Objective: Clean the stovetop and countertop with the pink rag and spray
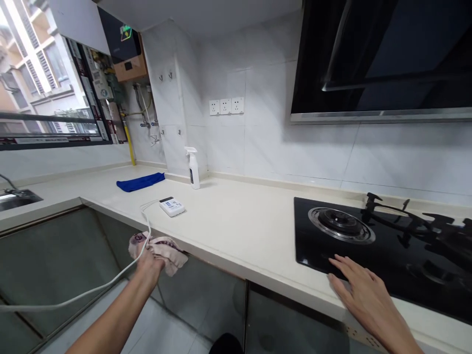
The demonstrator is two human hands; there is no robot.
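Remotely I see a pale bench [239, 221]; right, a black hob [383, 258], my empty right hand [363, 295] spread over its near edge. Near left, my left hand [148, 264] grips a bunched cloth [170, 254]; I'd keep the white cable [37, 308] clear.

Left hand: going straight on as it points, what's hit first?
Probably the countertop, at its front edge, with the cloth leading; if the left hand is above that, the white device is first. Depth is unclear.
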